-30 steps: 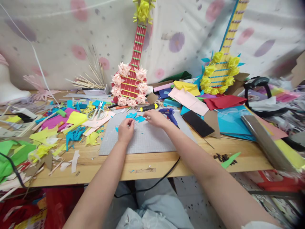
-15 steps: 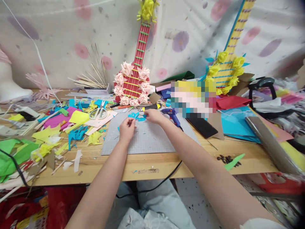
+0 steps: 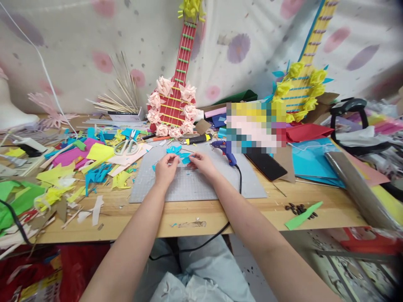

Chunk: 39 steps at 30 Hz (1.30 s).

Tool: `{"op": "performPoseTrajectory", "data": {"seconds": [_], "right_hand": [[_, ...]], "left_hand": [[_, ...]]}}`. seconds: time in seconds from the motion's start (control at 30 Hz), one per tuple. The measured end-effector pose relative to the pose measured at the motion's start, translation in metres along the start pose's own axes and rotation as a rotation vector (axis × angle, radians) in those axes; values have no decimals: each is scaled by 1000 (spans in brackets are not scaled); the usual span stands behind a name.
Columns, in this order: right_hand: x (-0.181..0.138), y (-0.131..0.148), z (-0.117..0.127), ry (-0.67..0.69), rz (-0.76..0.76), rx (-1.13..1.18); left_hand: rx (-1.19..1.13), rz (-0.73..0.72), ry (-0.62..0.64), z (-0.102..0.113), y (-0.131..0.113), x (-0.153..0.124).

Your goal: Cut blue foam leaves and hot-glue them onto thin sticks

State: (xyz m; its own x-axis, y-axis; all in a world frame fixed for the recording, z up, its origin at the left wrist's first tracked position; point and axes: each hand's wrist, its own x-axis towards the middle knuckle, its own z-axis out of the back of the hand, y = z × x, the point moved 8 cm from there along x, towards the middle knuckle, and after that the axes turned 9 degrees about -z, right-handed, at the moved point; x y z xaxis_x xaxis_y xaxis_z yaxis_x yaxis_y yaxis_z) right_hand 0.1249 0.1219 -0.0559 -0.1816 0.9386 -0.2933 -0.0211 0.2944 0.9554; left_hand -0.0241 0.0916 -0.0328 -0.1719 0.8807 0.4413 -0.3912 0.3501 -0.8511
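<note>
Both hands meet over the grey cutting mat [image 3: 195, 184]. A small blue paper piece [image 3: 185, 158] shows between my fingertips. My left hand [image 3: 166, 170] is closed in a pinch at its left side. At the right side, my right hand [image 3: 204, 164] pinches its edge between thumb and fingers. More blue paper scraps [image 3: 173, 149] lie on the mat just beyond my left hand. A blue hot glue gun [image 3: 226, 151] rests to the right, its cord trailing over the mat. Behind the hands lies a yellow and black utility knife [image 3: 198, 139].
Scissors [image 3: 126, 145] and colourful paper scraps [image 3: 66, 174] cover the left side. A red guitar model [image 3: 176, 102] with pink paper roses stands behind; a yellow guitar model [image 3: 300, 90] stands right. A black phone [image 3: 266, 163] and blue sheets [image 3: 311, 161] lie right, dark beads [image 3: 296, 208] near the front.
My right hand has drawn back towards me from beside the utility knife, and its fingers have come to the blue paper piece near my left hand. The view has shifted slightly.
</note>
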Motion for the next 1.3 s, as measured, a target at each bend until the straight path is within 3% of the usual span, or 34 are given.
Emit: {"op": "performPoseTrajectory", "data": {"seconds": [0.2, 0.3, 0.5, 0.77, 0.9, 1.13, 1.3], "right_hand": [[-9, 11, 0, 248, 56, 180], [-10, 17, 4, 307, 113, 266], [-6, 25, 15, 206, 330, 84], [-5, 28, 13, 140, 460, -108], [-4, 26, 15, 85, 401, -78], [-11, 24, 9, 231, 271, 150], [-5, 19, 20, 86, 223, 144]], "left_hand": [[-52, -49, 30, -6, -2, 1], [2, -96, 11, -4, -5, 1], [103, -144, 27, -3, -9, 0], [146, -150, 153, -14, -10, -4], [168, -144, 180, -16, -7, -4], [228, -157, 164, -14, -12, -4], [270, -177, 153, -13, -18, -4]]}}
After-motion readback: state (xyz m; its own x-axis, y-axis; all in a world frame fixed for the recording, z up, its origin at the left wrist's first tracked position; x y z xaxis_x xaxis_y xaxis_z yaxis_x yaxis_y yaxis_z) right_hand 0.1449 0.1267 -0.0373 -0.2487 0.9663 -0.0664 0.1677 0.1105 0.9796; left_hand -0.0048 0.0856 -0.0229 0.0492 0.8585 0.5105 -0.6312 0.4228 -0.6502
